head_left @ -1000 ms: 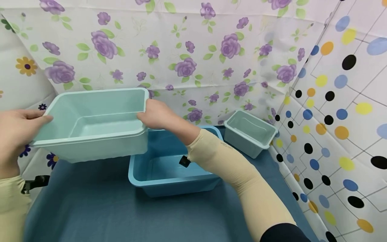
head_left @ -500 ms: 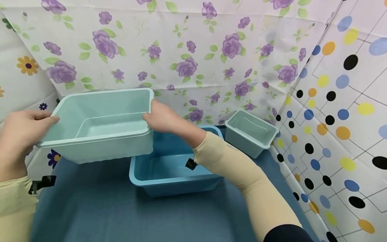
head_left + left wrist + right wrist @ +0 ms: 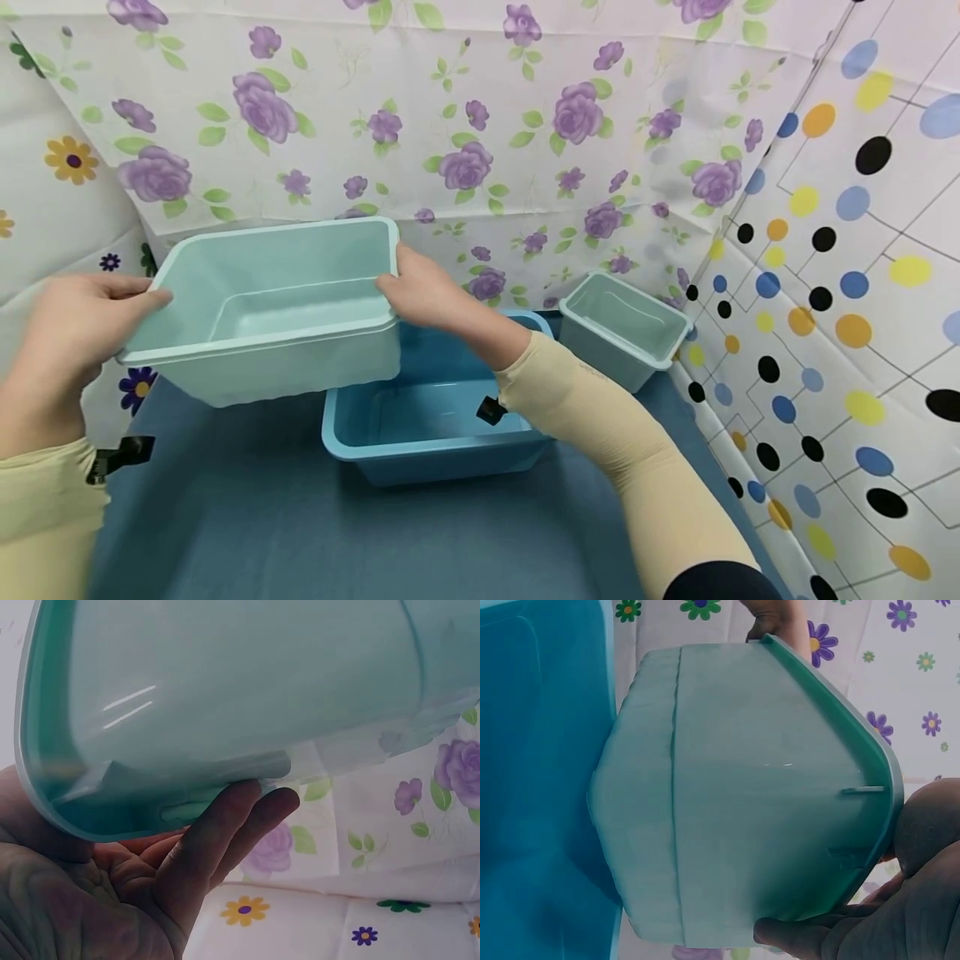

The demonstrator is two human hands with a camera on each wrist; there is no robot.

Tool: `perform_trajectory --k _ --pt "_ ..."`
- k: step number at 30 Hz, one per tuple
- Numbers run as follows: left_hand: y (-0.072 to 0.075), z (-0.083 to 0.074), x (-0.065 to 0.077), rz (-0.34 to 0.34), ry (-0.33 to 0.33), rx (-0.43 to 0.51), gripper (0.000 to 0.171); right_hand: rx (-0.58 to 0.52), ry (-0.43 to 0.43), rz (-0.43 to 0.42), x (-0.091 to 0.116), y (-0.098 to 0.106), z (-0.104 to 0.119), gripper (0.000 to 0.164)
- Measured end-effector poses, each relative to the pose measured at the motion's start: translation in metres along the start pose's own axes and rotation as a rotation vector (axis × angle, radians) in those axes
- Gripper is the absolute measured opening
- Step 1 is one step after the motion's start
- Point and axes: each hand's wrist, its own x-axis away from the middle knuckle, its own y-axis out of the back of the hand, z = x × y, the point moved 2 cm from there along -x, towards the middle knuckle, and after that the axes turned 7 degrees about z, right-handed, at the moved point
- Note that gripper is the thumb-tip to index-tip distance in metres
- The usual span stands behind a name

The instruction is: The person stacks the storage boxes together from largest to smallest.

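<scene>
With fingers (image 3: 225, 832) of the left hand (image 3: 82, 333) stretched along the outer wall and thumb over the rim, gripping the left end of the pale green tub (image 3: 300, 371). Holding that tub off the blue cloth (image 3: 247, 517), open side up, left of the blue basin (image 3: 450, 467) and overlapping its back left part in the head view; whether also touching it, impossible to tell. Gripping the tub's right end with the right hand (image 3: 423, 287), thumb over the rim, other fingers partly hidden, reaching across above the basin. Not touching the smaller green bin (image 3: 600, 346), just right of the basin's back corner. Probably standing midway through the handling: gripping and raising apparently done, setting down not yet happening.
</scene>
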Motion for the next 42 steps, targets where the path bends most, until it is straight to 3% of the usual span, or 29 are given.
perform_trajectory --k 11,28,42 --pt "-0.007 -0.013 0.007 -0.010 0.013 -0.038 0.062 -0.032 0.009 0.018 0.014 0.008 -0.012 0.062" --pt "-0.017 -0.037 0.020 -0.003 -0.009 -0.058 0.062 -0.053 0.035 -0.031 0.035 0.020 -0.031 0.061" --pt "-0.025 -0.042 0.027 0.043 -0.096 -0.040 0.064 -0.088 0.038 -0.031 0.051 0.024 -0.047 0.063"
